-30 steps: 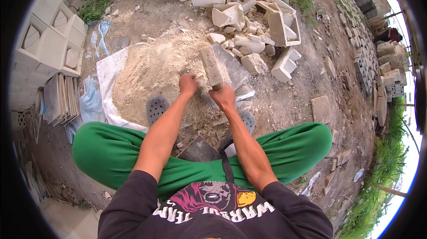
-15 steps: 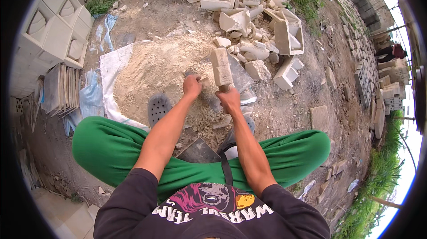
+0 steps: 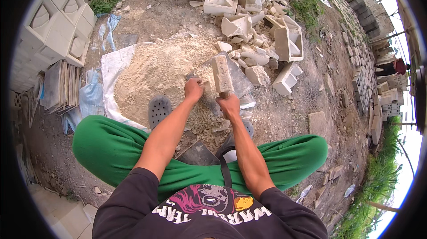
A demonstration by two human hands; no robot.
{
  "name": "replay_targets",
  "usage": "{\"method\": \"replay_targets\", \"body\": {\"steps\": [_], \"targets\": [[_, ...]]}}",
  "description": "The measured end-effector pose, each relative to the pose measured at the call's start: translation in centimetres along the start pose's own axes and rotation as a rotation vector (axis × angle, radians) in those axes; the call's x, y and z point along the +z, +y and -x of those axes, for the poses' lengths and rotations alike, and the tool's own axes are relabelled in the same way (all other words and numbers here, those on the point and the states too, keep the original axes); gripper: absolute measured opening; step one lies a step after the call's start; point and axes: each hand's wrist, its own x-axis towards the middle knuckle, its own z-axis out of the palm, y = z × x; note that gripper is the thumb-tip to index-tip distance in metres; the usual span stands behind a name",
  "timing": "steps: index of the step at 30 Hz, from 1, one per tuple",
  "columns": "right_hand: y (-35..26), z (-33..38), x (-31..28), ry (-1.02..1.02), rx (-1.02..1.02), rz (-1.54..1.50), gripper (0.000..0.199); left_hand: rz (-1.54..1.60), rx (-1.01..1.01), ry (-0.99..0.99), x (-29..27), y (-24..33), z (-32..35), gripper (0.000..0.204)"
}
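Note:
My right hand (image 3: 229,105) is closed around the short handle of a mallet (image 3: 222,74), whose blocky head is coated in pale dust. The mallet head is raised over a dark flat slab (image 3: 240,79). To its left, my left hand (image 3: 193,89) is closed low over the crumbled material. A dark edge and a small tan piece show beside its fingers, but I cannot tell which of them it grips. A broad heap of beige crushed rubble (image 3: 155,68) lies on a white sheet (image 3: 111,76) to the left of my hands.
Broken pale blocks (image 3: 236,25) are piled beyond the slab. Patterned blocks (image 3: 53,30) and thin stacked boards (image 3: 62,90) stand at left. Another dark plate (image 3: 198,153) lies between my feet, near a grey clog (image 3: 159,111). A person (image 3: 393,67) is far right.
The mallet head has come slightly down and toward me. My left hand stays in nearly the same place, and the whole view has shifted a little.

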Motion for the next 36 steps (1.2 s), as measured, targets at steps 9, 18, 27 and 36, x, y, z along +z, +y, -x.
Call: {"method": "replay_targets", "body": {"steps": [9, 18, 27, 36], "targets": [[2.8, 0.3, 1.8, 0.048, -0.106, 0.022, 0.034, -0.005, 0.020, 0.005, 0.5, 0.2, 0.2, 0.033], [4.5, -0.4, 2.4, 0.033, -0.022, -0.024, 0.041, -0.082, 0.017, -0.020, 0.8, 0.6, 1.0, 0.040], [0.8, 1.9, 2.5, -0.073, 0.100, -0.181, 0.050, 0.176, 0.047, 0.258, 0.7, -4.1, -0.3, 0.055], [0.9, 0.7, 2.5, -0.009, 0.053, -0.167, 0.046, 0.150, 0.034, 0.161, 1.3, -2.2, 0.3, 0.056]]}}
